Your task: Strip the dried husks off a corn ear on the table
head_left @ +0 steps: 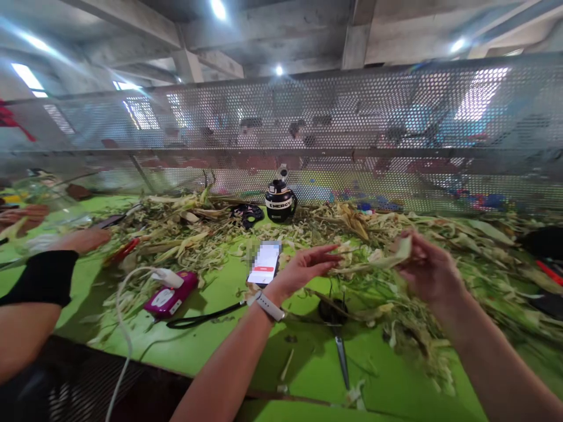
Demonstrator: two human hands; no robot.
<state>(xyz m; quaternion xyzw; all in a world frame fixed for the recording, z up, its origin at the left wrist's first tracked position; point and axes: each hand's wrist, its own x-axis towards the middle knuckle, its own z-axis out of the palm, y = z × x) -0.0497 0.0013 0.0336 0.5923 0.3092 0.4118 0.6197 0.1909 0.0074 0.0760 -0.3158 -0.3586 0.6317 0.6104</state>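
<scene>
A pale, dried strip that looks like corn husk [373, 265] stretches between my two hands above the green table. My right hand [428, 266] is closed, pinching its broad end between thumb and fingers. At the narrow end, the thumb and fingertips of my left hand [308, 266] close on the strip; a light wristband sits on that wrist. Scissors [341, 354] lie below the strip, blades toward me, their dark handles partly covered by husk scraps. Just left of my left hand a lit phone [266, 264] rests on the table.
Loose husks [189, 237] cover much of the table [211, 351]. A black jug [278, 205] stands at the back before a perforated metal screen [308, 129]. To the left are a magenta power bank [185, 287] with a white cable and a co-worker's hand [88, 239].
</scene>
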